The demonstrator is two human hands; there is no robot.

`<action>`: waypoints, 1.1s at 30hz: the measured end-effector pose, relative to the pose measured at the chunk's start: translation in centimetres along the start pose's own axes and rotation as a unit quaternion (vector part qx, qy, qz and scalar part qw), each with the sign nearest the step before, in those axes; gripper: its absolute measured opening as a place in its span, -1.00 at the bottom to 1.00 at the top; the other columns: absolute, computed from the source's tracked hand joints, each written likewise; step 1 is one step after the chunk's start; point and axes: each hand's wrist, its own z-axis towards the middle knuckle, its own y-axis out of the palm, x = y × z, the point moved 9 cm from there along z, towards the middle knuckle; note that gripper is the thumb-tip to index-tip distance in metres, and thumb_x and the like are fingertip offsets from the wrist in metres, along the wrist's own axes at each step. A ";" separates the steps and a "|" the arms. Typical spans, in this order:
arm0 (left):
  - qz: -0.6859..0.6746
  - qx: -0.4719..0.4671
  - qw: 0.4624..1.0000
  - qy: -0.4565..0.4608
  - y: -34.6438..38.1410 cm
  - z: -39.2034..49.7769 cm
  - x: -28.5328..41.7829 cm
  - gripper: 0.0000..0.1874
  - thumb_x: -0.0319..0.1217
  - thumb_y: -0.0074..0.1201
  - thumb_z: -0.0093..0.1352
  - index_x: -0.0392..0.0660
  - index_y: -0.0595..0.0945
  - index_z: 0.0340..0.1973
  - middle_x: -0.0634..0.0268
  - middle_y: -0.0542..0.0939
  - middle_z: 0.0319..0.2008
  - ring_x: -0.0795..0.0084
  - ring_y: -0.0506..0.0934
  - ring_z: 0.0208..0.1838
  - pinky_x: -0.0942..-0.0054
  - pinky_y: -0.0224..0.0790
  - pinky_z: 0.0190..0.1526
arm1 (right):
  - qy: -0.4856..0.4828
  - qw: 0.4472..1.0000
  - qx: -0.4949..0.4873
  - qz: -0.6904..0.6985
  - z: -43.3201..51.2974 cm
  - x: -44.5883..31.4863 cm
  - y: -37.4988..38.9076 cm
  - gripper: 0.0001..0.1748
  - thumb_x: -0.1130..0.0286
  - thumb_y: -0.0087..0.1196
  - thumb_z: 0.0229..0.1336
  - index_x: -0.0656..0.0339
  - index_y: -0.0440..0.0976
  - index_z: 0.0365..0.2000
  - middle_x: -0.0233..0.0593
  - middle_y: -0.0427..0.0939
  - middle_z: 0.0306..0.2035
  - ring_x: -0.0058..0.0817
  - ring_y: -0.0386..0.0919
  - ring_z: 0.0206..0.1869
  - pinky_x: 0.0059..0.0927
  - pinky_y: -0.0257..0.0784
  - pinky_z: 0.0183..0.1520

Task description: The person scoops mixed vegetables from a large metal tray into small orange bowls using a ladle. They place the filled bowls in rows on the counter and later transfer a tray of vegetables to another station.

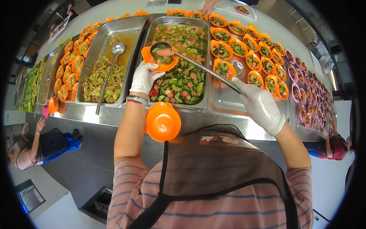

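In my gloved left hand (145, 78) is an orange bowl (148, 57), held by its near edge above a steel pan of sliced cucumber and sausage (177, 88). My gloved right hand (257, 104) grips the long handle of a metal ladle (206, 68). The ladle's head is over the bowl, with cucumber and pink sausage slices at it; whether food is sliding out I cannot tell. Just below my left wrist, empty orange bowls (163, 122) stand stacked at the counter's front edge.
Left of the pan, another holds cauliflower (105, 83) with a metal spoon (118, 49) in it. Filled orange bowls (253, 62) crowd the right side, some filled ones (67, 73) stand left, and pink bowls (300, 77) lie farther right. A person's hand (208, 8) reaches in at the back. Other people work on both sides.
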 end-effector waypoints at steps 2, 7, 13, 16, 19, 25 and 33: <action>-0.018 -0.013 1.000 -0.003 0.1 -0.5 0.0 -0.58 -0.60 -0.02 0.32 -0.27 0.46 0.11 0.11 0.55 -0.02 0.12 0.64 0.03 0.15 0.68 -0.04 | 0.028 0.988 -0.038 -0.149 -1.2 0.9 0.8 -0.44 0.64 0.10 0.16 0.20 0.48 0.21 -0.05 0.53 -0.41 -0.15 0.57 -0.40 -0.24 0.51 -0.29; -0.061 -0.073 0.995 -0.011 0.4 -2.0 0.0 -0.47 -0.62 -0.03 0.30 -0.29 0.38 0.22 0.08 0.51 0.01 0.13 0.62 0.05 0.17 0.67 0.00 | 0.073 0.990 0.016 -0.122 -1.9 3.3 -0.6 -0.45 0.59 0.13 0.19 0.16 0.48 0.23 -0.10 0.59 -0.35 -0.24 0.62 -0.32 -0.30 0.55 -0.20; -0.097 -0.116 0.986 0.064 -0.4 -4.5 2.1 -0.27 -0.64 -0.01 0.27 -0.30 0.25 0.39 -0.07 0.45 0.29 0.04 0.51 0.30 0.15 0.53 0.26 | 0.159 0.987 -0.019 -0.031 1.3 8.3 3.0 -0.59 0.49 0.04 0.25 0.20 0.53 0.11 0.15 0.62 -0.25 0.03 0.64 -0.18 -0.09 0.54 -0.09; -0.076 -0.078 0.991 0.083 -2.4 -5.6 2.7 -0.25 -0.62 -0.01 0.28 -0.30 0.21 0.42 -0.11 0.45 0.29 0.03 0.51 0.30 0.17 0.53 0.25 | 0.166 0.956 -0.159 -0.182 1.2 9.6 7.7 -0.59 0.53 0.00 0.23 0.26 0.54 0.09 0.15 0.63 -0.18 0.02 0.65 -0.16 -0.13 0.54 -0.07; -0.065 -0.032 0.994 0.078 -4.7 -6.5 2.4 -0.25 -0.63 -0.05 0.27 -0.31 0.20 0.42 -0.19 0.44 0.30 -0.01 0.52 0.29 0.15 0.55 0.24 | 0.132 0.972 -0.171 -0.088 0.8 8.8 9.6 -0.57 0.61 -0.02 0.21 0.33 0.53 0.10 0.02 0.67 -0.20 -0.07 0.68 -0.18 -0.23 0.57 -0.11; -0.084 0.033 0.994 0.053 -8.3 -7.0 1.0 -0.41 -0.73 -0.07 0.24 -0.32 0.34 0.24 0.01 0.51 0.06 -0.04 0.56 0.23 -0.06 0.61 0.19 | 0.339 0.883 -0.200 0.254 -1.7 10.2 8.3 -0.60 0.56 0.04 0.28 0.30 0.55 0.12 -0.29 0.51 -0.53 -0.59 0.49 -0.48 -0.41 0.44 -0.37; -0.064 0.000 0.996 0.058 -6.2 -6.1 0.4 -0.33 -0.67 -0.01 0.25 -0.28 0.35 0.32 -0.01 0.52 0.16 0.06 0.59 0.19 0.09 0.66 0.12 | 0.239 0.969 -0.062 0.019 -0.6 9.5 4.7 -0.69 0.47 0.07 0.29 0.29 0.58 0.01 0.15 0.65 -0.24 -0.01 0.66 -0.20 -0.22 0.51 -0.04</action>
